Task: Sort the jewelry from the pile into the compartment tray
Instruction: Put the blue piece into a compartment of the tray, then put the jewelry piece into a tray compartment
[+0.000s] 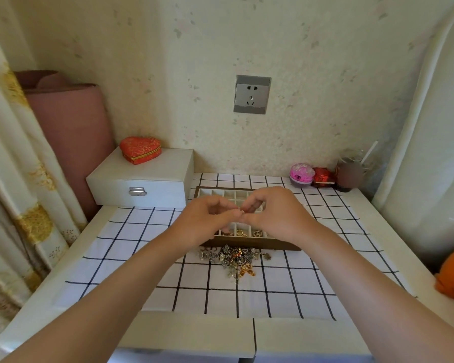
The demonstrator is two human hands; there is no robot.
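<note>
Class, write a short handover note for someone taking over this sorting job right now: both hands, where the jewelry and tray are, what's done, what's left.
Hands: the left hand and right hand are raised over the compartment tray, fingertips together, pinching a small gold piece.
Things: the pile lies on the checked cloth, just in front of the tray.
Done: a few pieces, including gold rings and hearts, lie in front-row compartments.
Left: place the held piece, then sort the pile, which is mostly untouched.
</note>
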